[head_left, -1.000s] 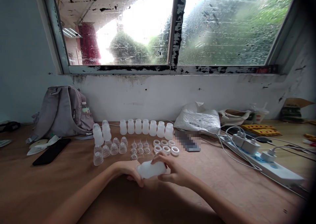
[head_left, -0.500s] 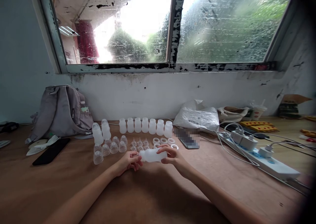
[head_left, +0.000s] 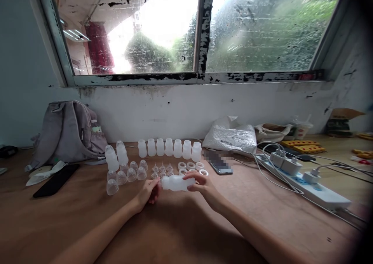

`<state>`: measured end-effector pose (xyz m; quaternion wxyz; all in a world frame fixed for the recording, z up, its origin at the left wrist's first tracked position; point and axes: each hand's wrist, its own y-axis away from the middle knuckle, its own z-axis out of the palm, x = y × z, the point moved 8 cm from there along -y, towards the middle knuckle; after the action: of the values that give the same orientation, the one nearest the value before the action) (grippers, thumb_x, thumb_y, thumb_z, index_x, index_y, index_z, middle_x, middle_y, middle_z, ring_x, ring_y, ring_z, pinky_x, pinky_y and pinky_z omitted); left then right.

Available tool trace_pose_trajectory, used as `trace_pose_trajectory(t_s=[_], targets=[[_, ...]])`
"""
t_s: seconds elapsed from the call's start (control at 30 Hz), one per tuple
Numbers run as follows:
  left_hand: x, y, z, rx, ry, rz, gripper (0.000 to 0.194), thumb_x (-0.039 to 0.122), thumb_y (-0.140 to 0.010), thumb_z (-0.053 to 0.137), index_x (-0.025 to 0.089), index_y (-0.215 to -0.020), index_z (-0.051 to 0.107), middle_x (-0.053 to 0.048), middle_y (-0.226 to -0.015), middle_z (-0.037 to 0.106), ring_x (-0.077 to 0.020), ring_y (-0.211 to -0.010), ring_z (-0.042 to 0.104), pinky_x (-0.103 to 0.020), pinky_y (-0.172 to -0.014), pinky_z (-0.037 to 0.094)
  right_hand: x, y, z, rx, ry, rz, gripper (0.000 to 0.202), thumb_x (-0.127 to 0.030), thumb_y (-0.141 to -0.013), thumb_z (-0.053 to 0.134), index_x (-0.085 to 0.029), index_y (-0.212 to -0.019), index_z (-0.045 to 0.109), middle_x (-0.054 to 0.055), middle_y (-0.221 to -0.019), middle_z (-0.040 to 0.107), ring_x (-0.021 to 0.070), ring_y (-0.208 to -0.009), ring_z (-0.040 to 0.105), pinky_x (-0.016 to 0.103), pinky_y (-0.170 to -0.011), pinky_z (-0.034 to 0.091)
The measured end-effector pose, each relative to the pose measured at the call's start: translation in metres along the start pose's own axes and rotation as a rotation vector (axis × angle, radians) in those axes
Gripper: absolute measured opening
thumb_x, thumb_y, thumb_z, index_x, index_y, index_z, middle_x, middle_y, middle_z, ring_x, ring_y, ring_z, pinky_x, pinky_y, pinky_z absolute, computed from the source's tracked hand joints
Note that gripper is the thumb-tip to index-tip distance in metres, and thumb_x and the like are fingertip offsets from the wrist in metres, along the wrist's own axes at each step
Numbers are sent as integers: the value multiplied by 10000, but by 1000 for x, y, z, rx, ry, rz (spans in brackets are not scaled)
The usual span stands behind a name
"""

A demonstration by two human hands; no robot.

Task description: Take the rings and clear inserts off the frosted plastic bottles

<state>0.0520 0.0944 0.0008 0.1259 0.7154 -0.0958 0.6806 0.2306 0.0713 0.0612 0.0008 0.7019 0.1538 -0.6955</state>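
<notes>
A frosted white baby bottle (head_left: pixel 176 183) lies sideways just above the table. My right hand (head_left: pixel 202 184) is closed around its base, thumb and fingers on opposite sides. At the bottle's neck, the fingers of my left hand (head_left: pixel 149 192) pinch together; a small clear part shows there, too hidden to name. Behind the bottle lie several clear teats (head_left: pixel 162 167) and several white rings (head_left: pixel 190 165). A row of open bottles (head_left: pixel 169 147) stands farther back. To the left are several clear domed caps (head_left: pixel 131 174) and two capped bottles (head_left: pixel 112 158).
A grey backpack (head_left: pixel 68 132) leans on the wall, with a black phone-like slab (head_left: pixel 56 180) before it. On the right are another phone (head_left: pixel 221 166), a silver padded bag (head_left: pixel 230 136) and a white power strip (head_left: pixel 309 184) with plugs and loose cables.
The view has shifted slightly. My left hand has turned at the bottle's neck, its fingers curling farther under. My right hand keeps its hold on the bottle.
</notes>
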Motion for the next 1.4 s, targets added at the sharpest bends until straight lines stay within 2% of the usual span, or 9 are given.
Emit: trace_pose_trajectory(t_s=[0.13, 0.27, 0.47, 0.57, 0.77, 0.93, 1.03, 1.2, 1.4], targets=[[0, -1, -2, 44, -23, 13, 543, 584, -741, 366, 149, -420, 415, 50, -313, 348, -44, -261, 299, -168, -288, 177, -2, 1, 0, 7, -5, 44, 311, -143, -575, 559, -228, -860, 651, 6, -904, 566, 177, -841, 499, 272, -684, 403], [11, 2, -9, 136, -68, 137, 513, 538, -752, 406, 154, -414, 371, 62, -336, 311, -36, -289, 273, -175, -312, 161, 0, 0, -1, 26, -18, 78, 341, -223, -621, 578, -225, -960, 620, 14, -910, 572, 166, -788, 513, 245, -590, 401], [28, 11, -12, 166, 6, 329, 251, 430, -773, 473, 182, -793, 438, 51, -616, 445, -44, -405, 392, -147, -338, 252, 14, -2, 0, 35, -118, 152, 300, -392, -693, 566, -184, -906, 606, 34, -806, 562, 152, -675, 529, 210, -459, 369], [33, 13, -6, 122, -30, 378, 288, 389, -727, 556, 185, -895, 441, 16, -742, 473, -72, -526, 473, -155, -390, 336, 18, -3, 2, 29, -163, 164, 285, -402, -714, 557, -172, -876, 596, 30, -756, 551, 151, -650, 543, 202, -435, 362], [28, 8, -11, 198, -126, 333, 305, 447, -704, 564, 161, -744, 463, 31, -559, 474, -91, -492, 451, -185, -433, 344, 20, -5, -1, 38, -185, 138, 281, -392, -736, 549, -147, -868, 588, 28, -698, 535, 144, -606, 555, 182, -389, 332], [23, 6, -23, 327, -210, 314, 428, 524, -779, 393, 172, -534, 389, 58, -415, 366, -69, -387, 335, -193, -423, 269, 21, -9, -13, 98, -182, 82, 295, -383, -723, 557, -177, -934, 576, 50, -852, 543, 145, -647, 542, 173, -373, 358], [27, 9, -24, 363, -262, 323, 436, 510, -767, 422, 172, -497, 364, 61, -429, 341, -70, -408, 317, -196, -436, 262, 20, -10, -19, 128, -222, 60, 281, -365, -722, 558, -183, -935, 576, 52, -909, 534, 137, -668, 520, 180, -394, 397], [41, 16, -3, 242, -459, 411, 322, 456, -682, 570, 168, -596, 453, 50, -538, 418, -85, -504, 379, -193, -490, 312, 18, -8, -13, 83, -379, 95, 275, -346, -731, 542, -191, -958, 556, 41, -892, 556, 138, -666, 542, 216, -456, 451], [35, 15, 16, 58, -570, 394, 306, 456, -681, 575, 171, -787, 533, 5, -677, 547, -104, -562, 475, -204, -527, 387, 24, -3, 6, -62, -557, 199, 266, -397, -778, 477, -177, -921, 522, 45, -805, 593, 129, -606, 561, 220, -478, 447]])
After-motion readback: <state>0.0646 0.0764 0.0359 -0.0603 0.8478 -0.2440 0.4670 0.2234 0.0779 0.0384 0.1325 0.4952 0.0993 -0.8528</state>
